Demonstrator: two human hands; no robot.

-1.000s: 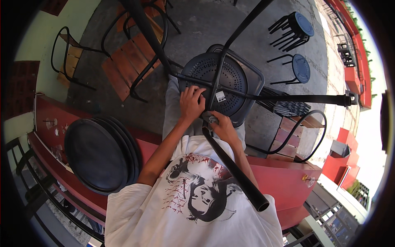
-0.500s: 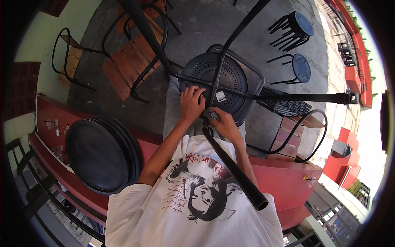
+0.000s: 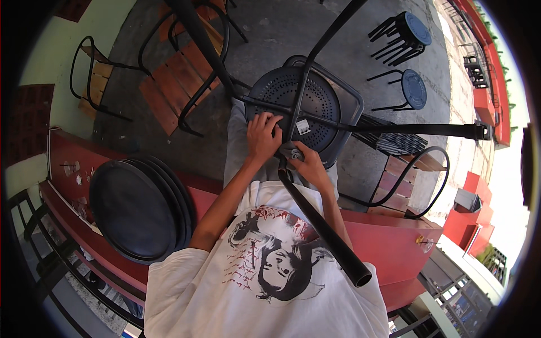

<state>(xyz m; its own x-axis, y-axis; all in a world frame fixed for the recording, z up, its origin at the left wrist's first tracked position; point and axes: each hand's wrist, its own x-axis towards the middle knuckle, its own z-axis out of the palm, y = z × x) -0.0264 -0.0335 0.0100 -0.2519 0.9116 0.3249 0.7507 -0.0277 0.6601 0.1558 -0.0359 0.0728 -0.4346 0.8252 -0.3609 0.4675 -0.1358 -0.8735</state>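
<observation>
An upturned black metal stool, with a round perforated seat [image 3: 320, 107], a white label [image 3: 303, 127] and crossed tubular legs [image 3: 414, 130], lies over my lap on a squarish dark piece [image 3: 353, 107]. My left hand [image 3: 263, 135] curls its fingers on the frame and seat, left of the centre leg. My right hand [image 3: 307, 164] grips a crumpled grey cloth [image 3: 291, 151] against the joint of the leg [image 3: 324, 231] that points toward me across my white shirt. What lies under the cloth is hidden.
Black round discs [image 3: 132, 208] lean at left by the red bench [image 3: 383, 253]. Wooden-slat chairs [image 3: 177, 84] stand ahead left and at right [image 3: 394, 186]. Stacked blue-topped stools [image 3: 416, 29] and a single one [image 3: 413, 90] stand at upper right on concrete [image 3: 265, 34]. A pale wall [image 3: 45, 62] is at left.
The stool and both my hands have shifted slightly upward in the picture. My right thumb and the cloth have moved a little at the joint; both grips look much the same.
</observation>
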